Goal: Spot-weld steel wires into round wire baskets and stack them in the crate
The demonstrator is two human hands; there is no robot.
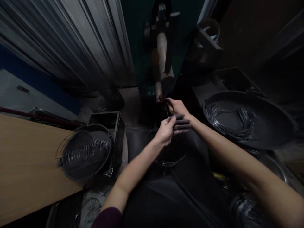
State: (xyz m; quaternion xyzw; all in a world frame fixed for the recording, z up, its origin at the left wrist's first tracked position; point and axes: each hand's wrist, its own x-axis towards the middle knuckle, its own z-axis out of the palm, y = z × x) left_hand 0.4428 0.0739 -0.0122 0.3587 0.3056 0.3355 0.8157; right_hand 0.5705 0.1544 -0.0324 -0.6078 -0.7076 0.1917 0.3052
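Note:
Close to the lower end of a machine head [163, 63], my right hand [176, 107] has its fingers pinched together around the upper part of a thin wire. My left hand [168, 128] is just below and to the left, holding the thin wire [167, 114] between thumb and index finger, with its other fingers stretched out to the right. The wire runs up toward the machine tip. Below my left hand, a loop of wire [169, 163] lies over my dark-clothed lap. The exact grip of my right fingertips is dim.
A round tray [273, 126] with bundled wire pieces [244, 123] is at the right. At the left, a round basket [86, 152] holds coiled rings beside a dark crate [116, 123] and a wooden board [30, 167]. Corrugated metal [78, 38] rises behind.

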